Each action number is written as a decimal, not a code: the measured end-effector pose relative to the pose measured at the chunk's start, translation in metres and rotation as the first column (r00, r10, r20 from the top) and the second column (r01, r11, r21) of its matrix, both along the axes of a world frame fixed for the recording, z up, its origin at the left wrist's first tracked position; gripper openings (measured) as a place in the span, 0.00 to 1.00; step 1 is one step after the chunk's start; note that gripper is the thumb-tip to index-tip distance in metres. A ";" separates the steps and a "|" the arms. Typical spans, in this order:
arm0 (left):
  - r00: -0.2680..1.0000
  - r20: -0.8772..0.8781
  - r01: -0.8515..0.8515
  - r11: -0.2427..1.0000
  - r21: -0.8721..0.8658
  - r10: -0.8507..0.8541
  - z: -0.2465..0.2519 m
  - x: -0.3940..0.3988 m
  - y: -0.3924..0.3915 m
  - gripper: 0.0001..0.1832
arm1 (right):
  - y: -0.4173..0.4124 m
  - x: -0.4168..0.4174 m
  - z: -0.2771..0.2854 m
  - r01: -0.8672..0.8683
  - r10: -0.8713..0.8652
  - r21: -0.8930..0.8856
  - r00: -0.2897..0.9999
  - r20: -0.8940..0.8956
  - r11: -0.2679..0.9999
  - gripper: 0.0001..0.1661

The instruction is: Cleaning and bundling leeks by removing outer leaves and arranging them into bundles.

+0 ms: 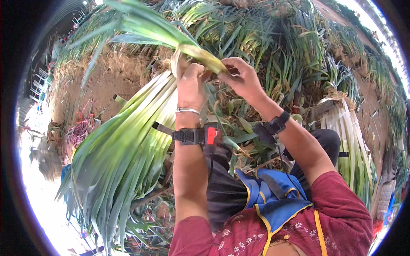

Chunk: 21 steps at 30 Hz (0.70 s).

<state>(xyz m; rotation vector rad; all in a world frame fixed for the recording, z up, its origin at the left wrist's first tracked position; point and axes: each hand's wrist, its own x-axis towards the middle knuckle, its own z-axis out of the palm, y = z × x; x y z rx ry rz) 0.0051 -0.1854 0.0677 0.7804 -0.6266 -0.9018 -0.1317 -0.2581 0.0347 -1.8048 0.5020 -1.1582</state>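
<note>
A single leek (200,56) with long green leaves slants from the upper left down to my hands. My left hand (192,83), with a metal bangle and black strap at the wrist, grips it near its pale lower part. The fingers of my right hand (241,76) pinch the yellowish end of the same leek, where an outer layer looks yellowed. A dry pale leaf (175,62) hangs by the left hand. Just left of that arm lies a fanned bundle of trimmed leeks (137,124), white ends up, green leaves spreading toward me.
Untrimmed leeks (282,48) with dry roots are heaped across the far side. To the right rests another leek bundle (346,128). Pinkish-red strands (80,128) lie on the bare soil (96,76) at left. Leaf scraps (233,112) cover the ground between my knees.
</note>
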 end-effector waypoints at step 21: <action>0.972 -0.233 -0.054 0.991 -0.122 0.024 -0.012 0.018 -0.004 0.39 | 0.036 -0.023 0.009 -0.210 0.240 0.170 0.954 -0.178 0.963 0.11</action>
